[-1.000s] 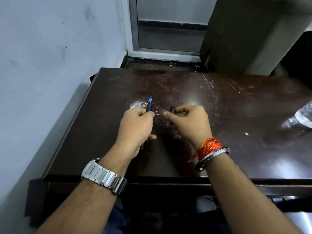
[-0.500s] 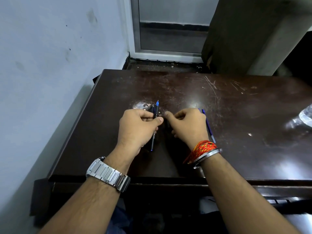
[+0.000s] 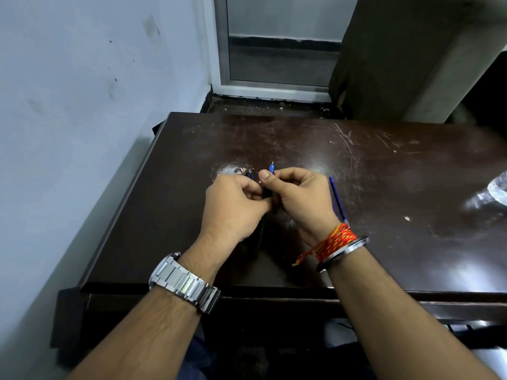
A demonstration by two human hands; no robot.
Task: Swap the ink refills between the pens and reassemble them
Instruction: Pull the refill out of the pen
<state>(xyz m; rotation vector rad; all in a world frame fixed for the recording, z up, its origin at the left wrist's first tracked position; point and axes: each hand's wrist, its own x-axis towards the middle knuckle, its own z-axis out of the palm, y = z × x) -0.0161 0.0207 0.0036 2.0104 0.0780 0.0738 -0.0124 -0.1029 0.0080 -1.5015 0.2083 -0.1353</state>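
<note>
On the scratched dark table [image 3: 356, 165], by a pale wall [image 3: 68, 105]

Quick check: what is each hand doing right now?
Left hand: closed on a dark pen barrel.
Right hand: pinching the blue-tipped refill.

Dark brown table [image 3: 384, 187], blue refill [image 3: 338, 198].

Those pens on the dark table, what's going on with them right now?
A person's two hands meet over the dark table. The left hand and the right hand both grip a dark pen whose blue tip pokes up between them. A blue refill lies on the table just right of the right hand, untouched.
</note>
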